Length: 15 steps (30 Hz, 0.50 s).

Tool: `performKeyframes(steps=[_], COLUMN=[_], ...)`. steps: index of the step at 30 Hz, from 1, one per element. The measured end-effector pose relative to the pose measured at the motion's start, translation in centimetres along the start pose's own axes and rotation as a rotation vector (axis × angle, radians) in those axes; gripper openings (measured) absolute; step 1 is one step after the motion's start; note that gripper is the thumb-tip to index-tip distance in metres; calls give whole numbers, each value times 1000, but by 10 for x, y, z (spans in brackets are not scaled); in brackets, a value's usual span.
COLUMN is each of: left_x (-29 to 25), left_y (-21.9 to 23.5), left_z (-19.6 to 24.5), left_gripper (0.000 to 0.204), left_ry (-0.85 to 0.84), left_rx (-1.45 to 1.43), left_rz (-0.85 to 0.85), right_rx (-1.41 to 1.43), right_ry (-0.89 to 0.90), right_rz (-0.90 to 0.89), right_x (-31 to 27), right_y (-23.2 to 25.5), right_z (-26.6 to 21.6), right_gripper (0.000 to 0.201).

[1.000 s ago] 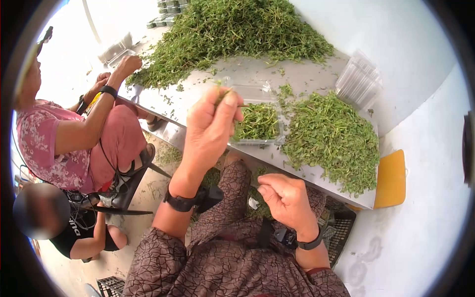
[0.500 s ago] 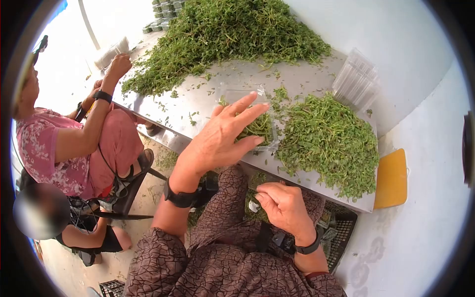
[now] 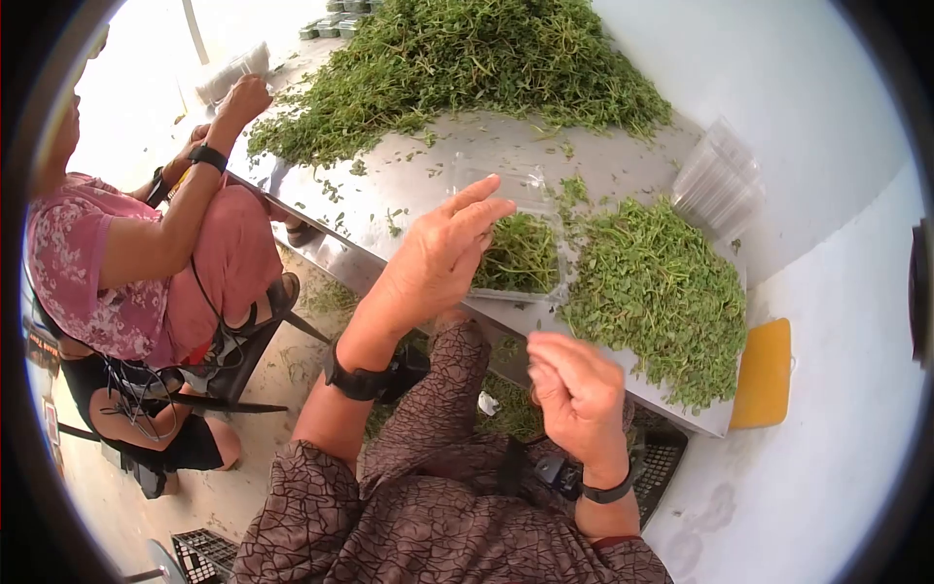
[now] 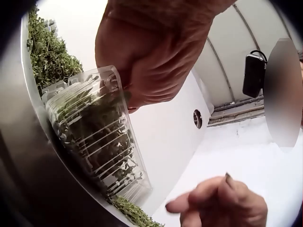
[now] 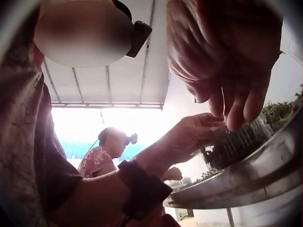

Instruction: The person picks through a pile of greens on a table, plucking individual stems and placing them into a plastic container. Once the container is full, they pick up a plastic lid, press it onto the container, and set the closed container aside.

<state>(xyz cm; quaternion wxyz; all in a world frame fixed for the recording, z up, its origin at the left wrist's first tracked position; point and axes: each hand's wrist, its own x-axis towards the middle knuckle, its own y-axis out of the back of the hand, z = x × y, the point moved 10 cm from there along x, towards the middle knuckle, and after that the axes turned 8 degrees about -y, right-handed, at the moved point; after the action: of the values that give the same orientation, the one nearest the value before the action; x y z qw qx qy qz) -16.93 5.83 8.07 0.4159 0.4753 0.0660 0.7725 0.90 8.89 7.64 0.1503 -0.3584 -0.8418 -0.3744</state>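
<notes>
My left hand (image 3: 428, 258) hovers at the left side of a clear plastic clamshell box (image 3: 516, 294), fingers extended over it and nothing visible between them. Leafy green stems (image 3: 530, 248) fill the box, and its transparent lid stands folded back behind. In the left wrist view, the box's ribbed wall (image 4: 111, 142) shows beside that hand. Off the table's front edge, my right hand (image 3: 579, 399) is raised with its fingers loosely bent and holding nothing. Its palm and relaxed fingers appear in the right wrist view, above the left hand (image 5: 182, 137).
A smaller heap of greens (image 3: 662, 302) lies right of the box, and a large pile (image 3: 477, 68) covers the table's back. Nested empty boxes (image 3: 720, 180) stand by the wall. A yellow board (image 3: 764, 375) is at the right corner. Another person (image 3: 146, 243) sits at the left.
My left hand, pinching a piece of stem at first, has spread its fingers and drawn them closer together over the box. My right hand has lifted slightly and loosened its fingers.
</notes>
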Motion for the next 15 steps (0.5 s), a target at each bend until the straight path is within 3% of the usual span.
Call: performKeyframes(steps=[4,9,15], left_x=[-2,-3,-8], left_y=[3,2,5], left_z=[1,5,11], left_gripper=[41,44,54], left_ry=[-22,-51,-73], left_rx=[2,-43,-154], left_rz=[59,45,19], right_rx=[-247,-320,-415], right_ry=[140,180,155], right_rz=[58,-55,-61], right_x=[24,43,57], right_y=[11,-22,-43], right_z=[-27,-28,-11], right_gripper=[29,47,42])
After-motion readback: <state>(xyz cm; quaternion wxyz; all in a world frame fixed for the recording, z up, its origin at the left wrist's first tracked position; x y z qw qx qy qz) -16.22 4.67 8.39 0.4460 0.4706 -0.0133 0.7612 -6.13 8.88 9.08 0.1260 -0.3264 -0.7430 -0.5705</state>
